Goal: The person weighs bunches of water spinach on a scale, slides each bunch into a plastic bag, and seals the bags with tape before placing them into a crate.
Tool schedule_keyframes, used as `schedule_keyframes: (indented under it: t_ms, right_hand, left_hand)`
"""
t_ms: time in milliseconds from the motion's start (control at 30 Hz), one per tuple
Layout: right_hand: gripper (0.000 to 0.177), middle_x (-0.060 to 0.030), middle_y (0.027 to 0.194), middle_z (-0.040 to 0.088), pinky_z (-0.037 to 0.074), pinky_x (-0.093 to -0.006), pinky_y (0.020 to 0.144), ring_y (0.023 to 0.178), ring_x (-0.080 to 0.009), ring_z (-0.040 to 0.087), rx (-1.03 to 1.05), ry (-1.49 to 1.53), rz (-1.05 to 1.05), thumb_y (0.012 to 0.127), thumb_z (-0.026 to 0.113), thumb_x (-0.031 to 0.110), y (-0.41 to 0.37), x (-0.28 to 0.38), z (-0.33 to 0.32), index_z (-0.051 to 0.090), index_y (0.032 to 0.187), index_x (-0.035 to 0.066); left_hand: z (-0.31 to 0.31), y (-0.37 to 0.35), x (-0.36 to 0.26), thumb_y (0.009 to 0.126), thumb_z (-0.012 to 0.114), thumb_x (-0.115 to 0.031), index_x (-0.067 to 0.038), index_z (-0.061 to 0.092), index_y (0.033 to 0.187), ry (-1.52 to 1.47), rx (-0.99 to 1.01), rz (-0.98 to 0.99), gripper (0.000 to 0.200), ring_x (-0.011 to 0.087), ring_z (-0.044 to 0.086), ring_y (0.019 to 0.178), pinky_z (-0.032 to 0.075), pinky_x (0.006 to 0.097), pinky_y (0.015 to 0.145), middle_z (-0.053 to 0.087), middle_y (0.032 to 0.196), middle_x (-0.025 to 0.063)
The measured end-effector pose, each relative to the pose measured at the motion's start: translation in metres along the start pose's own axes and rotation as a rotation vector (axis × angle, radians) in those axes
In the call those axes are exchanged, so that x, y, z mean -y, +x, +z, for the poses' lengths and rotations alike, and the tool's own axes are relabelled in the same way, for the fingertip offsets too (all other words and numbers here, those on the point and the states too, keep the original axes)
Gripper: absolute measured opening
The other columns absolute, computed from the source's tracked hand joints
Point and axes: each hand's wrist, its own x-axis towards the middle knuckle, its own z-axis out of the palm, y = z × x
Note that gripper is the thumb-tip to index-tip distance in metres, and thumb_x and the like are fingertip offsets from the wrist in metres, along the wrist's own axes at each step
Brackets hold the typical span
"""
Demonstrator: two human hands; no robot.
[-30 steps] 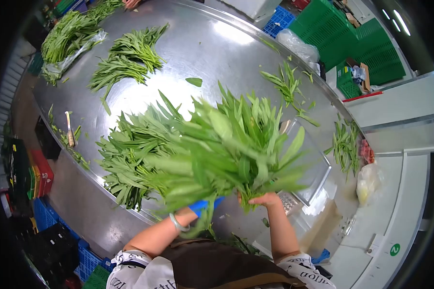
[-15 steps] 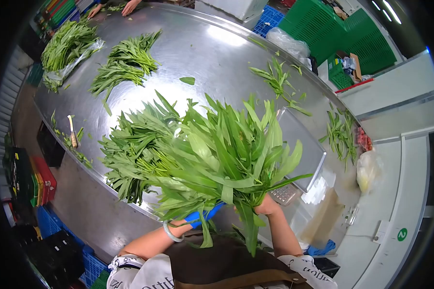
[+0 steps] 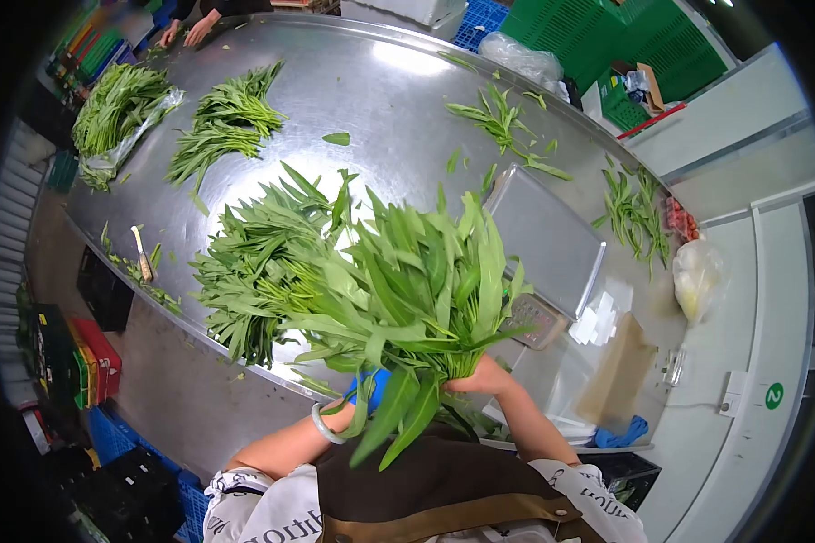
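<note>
A large bunch of leafy greens (image 3: 426,281) stands upright in front of my apron, its stems low between my hands. My right hand (image 3: 482,376), bare, is closed round the stems. My left hand (image 3: 369,389), in a blue glove, is at the bunch's lower left, its fingers mostly hidden by leaves. A pile of greens (image 3: 263,267) lies on the metal table (image 3: 380,109) just left of the bunch. To the right are a scale with a grey tray (image 3: 545,242) and its keypad (image 3: 536,321).
Further bunches (image 3: 231,122) and a bagged bunch (image 3: 122,118) lie at the far left. A knife (image 3: 142,255) rests near the left edge. Another person's hands (image 3: 190,31) are at the far edge. Loose stems (image 3: 632,210), a plastic bag (image 3: 697,276) and a blue glove (image 3: 621,433) lie right.
The bunch and my right hand have shifted slightly left and nearer my body, showing more of the scale's tray and keypad. The whole view has turned a little.
</note>
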Motion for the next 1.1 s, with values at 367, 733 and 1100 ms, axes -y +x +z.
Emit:
schedule_keyframes:
  t_ms: [367,733,1100]
  right_hand:
    - [0.067,-0.0097,0.110,0.061,0.046,-0.0365,0.089,0.101,-0.0213,0.057,-0.090,0.030,-0.286,0.068,0.078,0.009,-0.045,-0.020,0.042,0.047,0.125,-0.001]
    - [0.044,-0.0113,0.100,0.063,0.048,-0.0375,0.081,0.091,-0.0240,0.062,-0.088,-0.145,-0.207,0.072,0.073,0.012,-0.099,-0.073,0.036,0.057,0.113,0.002]
    - [0.044,-0.0119,0.099,0.063,0.048,-0.0377,0.081,0.090,-0.0247,0.062,-0.332,-0.313,-0.342,0.072,0.073,0.013,-0.097,-0.052,-0.022,0.058,0.111,0.002]
  left_hand:
    - [0.032,-0.053,-0.029,0.092,0.055,-0.015,-0.002,0.052,0.125,-0.132,0.116,-0.148,0.035,0.0200,0.057,0.107,0.047,0.0323,0.092,0.057,0.121,0.0111]
    - [0.059,-0.078,-0.055,0.090,0.059,-0.024,-0.006,0.052,0.128,0.998,0.204,0.061,0.042,0.0250,0.058,0.107,0.046,0.0380,0.091,0.058,0.121,0.0123]
    - [0.150,-0.086,-0.185,0.083,0.059,-0.004,0.003,0.060,0.112,0.453,-0.359,0.482,0.030,0.0224,0.060,0.095,0.046,0.0339,0.086,0.064,0.107,0.0114]
